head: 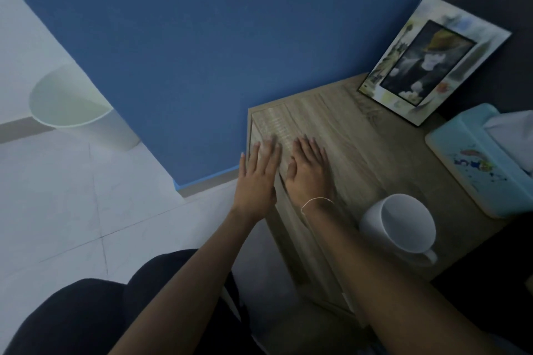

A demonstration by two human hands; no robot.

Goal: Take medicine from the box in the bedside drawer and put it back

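A wooden bedside cabinet [360, 135] stands against the blue wall. Its drawer front [300, 245] faces left and down and looks shut. No medicine box is in sight. My left hand [256, 179] is flat with fingers apart, over the cabinet's left top edge. My right hand [310, 173], with a thin white band at the wrist, lies flat on the cabinet top just beside it. Neither hand holds anything.
On the cabinet top stand a white mug [403, 228] near the front, a light blue tissue box [476, 164] at the right and a framed picture [432, 60] at the back. A white bin [75, 104] stands on the tiled floor at left. My dark-clothed knees are below.
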